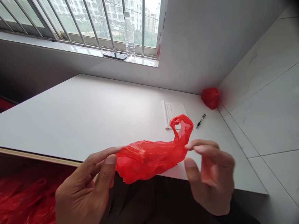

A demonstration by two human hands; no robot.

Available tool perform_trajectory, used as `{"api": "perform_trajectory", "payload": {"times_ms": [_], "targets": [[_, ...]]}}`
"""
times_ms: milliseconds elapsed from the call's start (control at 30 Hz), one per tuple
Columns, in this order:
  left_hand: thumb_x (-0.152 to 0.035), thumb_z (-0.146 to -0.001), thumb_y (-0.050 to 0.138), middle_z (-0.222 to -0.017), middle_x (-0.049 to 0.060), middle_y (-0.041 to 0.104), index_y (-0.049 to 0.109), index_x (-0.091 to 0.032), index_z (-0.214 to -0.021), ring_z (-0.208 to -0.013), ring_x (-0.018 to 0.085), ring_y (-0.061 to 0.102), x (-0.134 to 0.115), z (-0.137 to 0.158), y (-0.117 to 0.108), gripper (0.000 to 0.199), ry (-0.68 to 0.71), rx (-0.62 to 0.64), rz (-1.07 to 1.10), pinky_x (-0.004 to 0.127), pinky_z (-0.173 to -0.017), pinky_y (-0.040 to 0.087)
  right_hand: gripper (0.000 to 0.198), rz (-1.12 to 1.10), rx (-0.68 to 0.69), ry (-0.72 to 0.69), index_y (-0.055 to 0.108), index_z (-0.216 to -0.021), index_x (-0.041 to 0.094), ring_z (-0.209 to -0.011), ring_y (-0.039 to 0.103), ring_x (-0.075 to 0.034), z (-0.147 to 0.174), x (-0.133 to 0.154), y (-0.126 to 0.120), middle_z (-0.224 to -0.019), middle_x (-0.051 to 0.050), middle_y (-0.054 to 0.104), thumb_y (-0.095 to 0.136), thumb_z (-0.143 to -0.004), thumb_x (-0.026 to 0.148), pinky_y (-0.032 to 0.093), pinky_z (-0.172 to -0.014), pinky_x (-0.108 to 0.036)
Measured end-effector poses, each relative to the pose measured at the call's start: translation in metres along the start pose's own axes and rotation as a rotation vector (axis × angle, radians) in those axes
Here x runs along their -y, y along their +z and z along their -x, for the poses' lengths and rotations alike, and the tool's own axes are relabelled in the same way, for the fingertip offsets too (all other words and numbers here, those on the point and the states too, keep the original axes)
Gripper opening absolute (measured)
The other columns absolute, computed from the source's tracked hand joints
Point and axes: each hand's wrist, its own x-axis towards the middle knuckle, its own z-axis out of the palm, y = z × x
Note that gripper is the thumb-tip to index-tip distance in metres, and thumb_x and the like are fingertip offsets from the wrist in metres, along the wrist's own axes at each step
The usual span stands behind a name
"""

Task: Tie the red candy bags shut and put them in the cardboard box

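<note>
A red plastic bag [149,158] is stretched sideways in front of me, above the table's near edge. Its looped handle [190,124] stands up at the right end. My left hand [91,183] pinches the bag's left end between thumb and fingers. Beside the right end is my right hand [210,171], thumb and fingers apart; a fingertip is at the bag, though whether it touches I cannot tell.
On the white table [105,109] lie an open notebook [176,110], a black pen [201,121] and a folded red bundle [210,98] in the corner. Many red bags [28,193] are heaped lower left. A bottle [129,35] and a phone [115,55] rest on the sill.
</note>
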Motion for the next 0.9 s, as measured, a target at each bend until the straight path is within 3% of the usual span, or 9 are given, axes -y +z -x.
{"api": "perform_trajectory", "payload": {"times_ms": [100,233,400,467,567,633,733,900], "targets": [[-0.048,-0.09,0.067,-0.087,-0.005,0.071,0.073,-0.035,-0.105,-0.075,0.013,0.068,-0.001,0.003,0.002,0.021,0.025,0.162,0.026,0.023,-0.065,0.054,0.041,0.15,0.431,-0.007,0.048,-0.138,0.03,-0.116,0.058,-0.024,-0.004,0.01,0.013,-0.124,-0.006,0.063,0.052,-0.1,0.016,0.051,-0.1,-0.045],[-0.052,-0.084,0.072,-0.101,-0.002,0.067,0.062,-0.034,-0.119,-0.091,0.018,0.066,0.005,0.003,0.008,0.04,0.077,0.249,-0.009,0.03,-0.081,0.057,0.029,0.324,0.677,-0.062,0.054,-0.129,0.02,-0.104,0.059,-0.025,-0.005,0.008,0.026,-0.11,-0.007,0.065,0.05,-0.101,0.016,0.049,-0.101,-0.049],[-0.046,-0.08,0.078,-0.121,0.003,0.06,0.044,-0.032,-0.13,-0.105,0.022,0.064,0.01,0.009,0.018,0.062,0.151,0.204,0.001,0.036,-0.087,0.056,0.018,0.298,0.836,-0.11,0.062,-0.11,0.017,-0.096,0.057,-0.024,0.003,0.014,0.028,-0.102,-0.008,0.063,0.048,-0.099,0.013,0.054,-0.088,-0.043],[-0.046,-0.081,0.077,-0.112,0.002,0.062,0.047,-0.032,-0.129,-0.097,0.02,0.065,0.014,0.009,0.019,0.058,0.183,0.245,-0.094,0.035,-0.082,0.055,0.018,0.301,0.894,-0.14,0.062,-0.107,0.016,-0.093,0.057,-0.024,0.006,0.016,0.026,-0.103,-0.009,0.062,0.048,-0.097,0.011,0.056,-0.079,-0.04],[-0.046,-0.09,0.067,-0.084,-0.004,0.06,0.059,-0.034,-0.119,-0.077,0.016,0.061,0.017,0.007,0.018,0.032,0.169,0.322,-0.197,0.032,-0.075,0.052,0.025,0.295,0.947,-0.153,0.062,-0.113,0.018,-0.091,0.058,-0.023,0.01,0.017,0.025,-0.102,-0.008,0.063,0.049,-0.094,0.008,0.055,-0.074,-0.037],[-0.048,-0.092,0.064,-0.073,-0.006,0.057,0.062,-0.035,-0.119,-0.066,0.014,0.058,0.017,0.005,0.018,0.03,0.146,0.357,-0.204,0.03,-0.069,0.05,0.027,0.273,0.957,-0.139,0.062,-0.115,0.019,-0.092,0.059,-0.022,0.01,0.017,0.024,-0.102,-0.007,0.064,0.049,-0.094,0.007,0.055,-0.075,-0.035],[-0.054,-0.09,0.063,-0.069,-0.006,0.057,0.061,-0.033,-0.127,-0.063,0.016,0.059,0.017,0.001,0.019,0.042,0.116,0.418,-0.285,0.031,-0.063,0.048,0.027,0.22,0.976,-0.146,0.062,-0.113,0.019,-0.095,0.06,-0.021,0.011,0.018,0.022,-0.107,-0.006,0.066,0.048,-0.095,0.006,0.055,-0.083,-0.035],[-0.049,-0.092,0.058,-0.087,0.002,0.07,0.07,-0.026,-0.095,-0.076,0.021,0.065,0.023,-0.003,0.018,0.026,0.092,0.527,-0.361,0.032,-0.067,0.051,0.035,0.15,0.953,-0.083,0.061,-0.12,0.023,-0.109,0.061,-0.021,0.01,0.019,0.016,-0.117,-0.004,0.067,0.047,-0.095,0.004,0.053,-0.099,-0.038]]}}
